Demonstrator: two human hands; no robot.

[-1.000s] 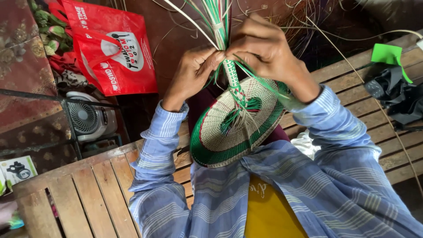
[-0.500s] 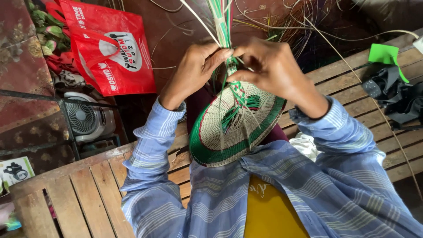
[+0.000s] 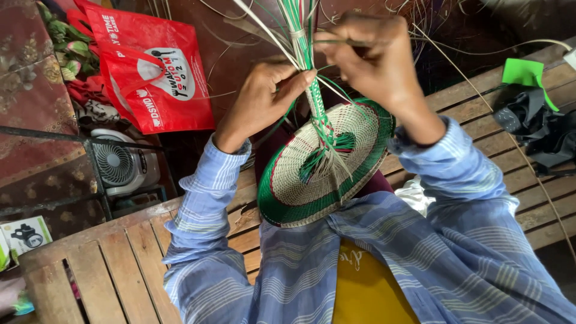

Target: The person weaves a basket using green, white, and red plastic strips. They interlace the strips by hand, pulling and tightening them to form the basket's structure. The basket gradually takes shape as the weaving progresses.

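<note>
Round, ribbed woven fan (image 3: 327, 165) just below both hands, left hand (image 3: 264, 99) and right hand (image 3: 372, 57) apart, each seemingly pinched on its stiff green-and-cream strands (image 3: 303, 30).

The bundle of strands (image 3: 300, 24) runs past the top edge, ends unseen. The right hand (image 3: 375, 57) is blurred; its fingers' grip can't be made out. The woven disc (image 3: 327, 165) hides the lap.

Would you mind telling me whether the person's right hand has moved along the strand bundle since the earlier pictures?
Yes. The right hand has lifted up and away from the woven disc, higher on the strand bundle than the left hand.
</note>
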